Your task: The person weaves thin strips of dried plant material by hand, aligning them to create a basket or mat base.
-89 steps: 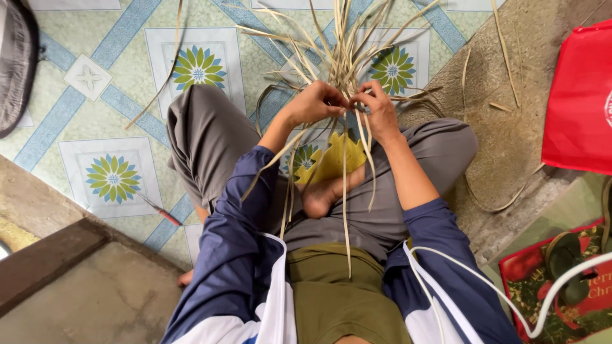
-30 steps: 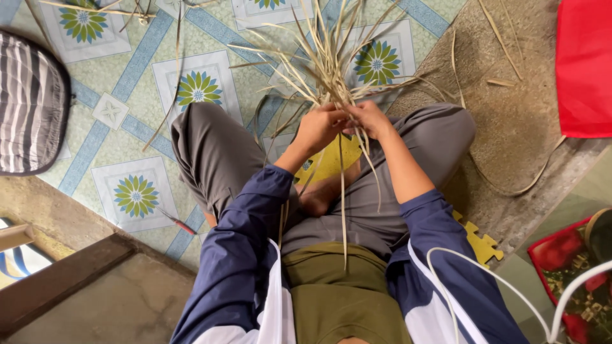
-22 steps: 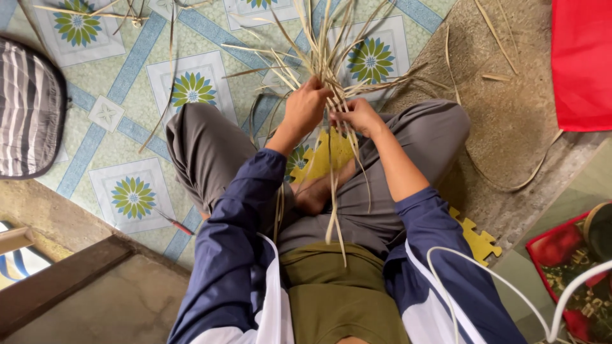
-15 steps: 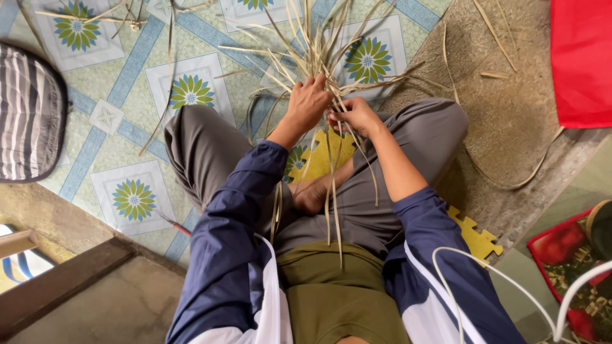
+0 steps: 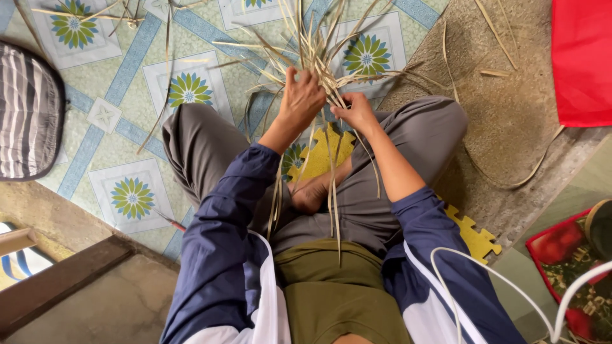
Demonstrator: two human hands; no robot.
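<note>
I sit cross-legged on a patterned tile floor, with a bundle of dry, pale straw strips (image 5: 319, 51) fanning out above my knees. My left hand (image 5: 301, 97) is closed around the gathered strips at the point where they cross. Just to the right of it, my right hand (image 5: 356, 112) pinches some strips. Several long strip ends (image 5: 334, 204) hang down over my lap and bare foot. A yellow foam mat piece (image 5: 331, 153) lies under the hands.
A striped grey cushion (image 5: 29, 114) lies at the far left. A red bag (image 5: 583, 60) sits top right, a red patterned bag (image 5: 567, 267) at the lower right, with a white cable (image 5: 497, 280) crossing it. A small red-handled tool (image 5: 171, 222) lies by my left knee. Loose strips are scattered on the floor.
My left hand slid up and away from me along the bundle and now grips it higher. The right hand followed slightly. The view shifted a little.
</note>
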